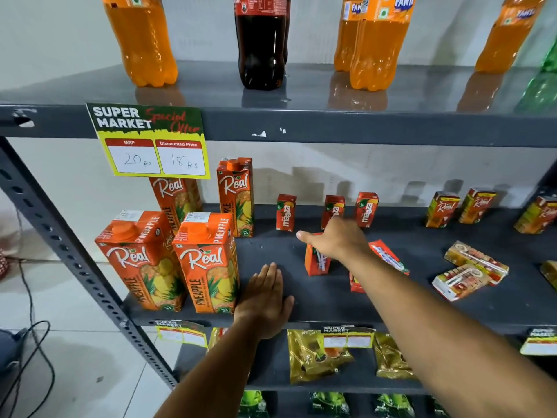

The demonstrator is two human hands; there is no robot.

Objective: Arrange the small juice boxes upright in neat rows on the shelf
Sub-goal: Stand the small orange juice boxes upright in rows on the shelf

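So far only the far row has taken shape: three small Maaza boxes stand upright along the back of the shelf [316, 306], the left one [286, 212], the middle one [332, 210] and the right one [366, 209], with uneven gaps between them. Farther right, two small Real boxes [443, 209] [477, 205] also stand at the back, and a third [536, 214] leans near the right edge.

My right hand [337, 239] is reaching in over an upright Maaza box [316, 260] in the middle of the shelf, fingers curled down over its top; I cannot tell whether I'm truly gripping it. My left hand [265, 300] lies flat, fingers pressed together, on the near shelf edge just beside the big Real pineapple carton [208, 263].

Plenty is left. Another Maaza box [388, 256] lies tilted on its side just right of my forearm, one more [357, 285] is partly hidden beneath my arm, and two small Real boxes [474, 257] [458, 282] lie flat toward the right. By my judgement I'm under halfway: the fallen ones need standing, and the rows need closing up.
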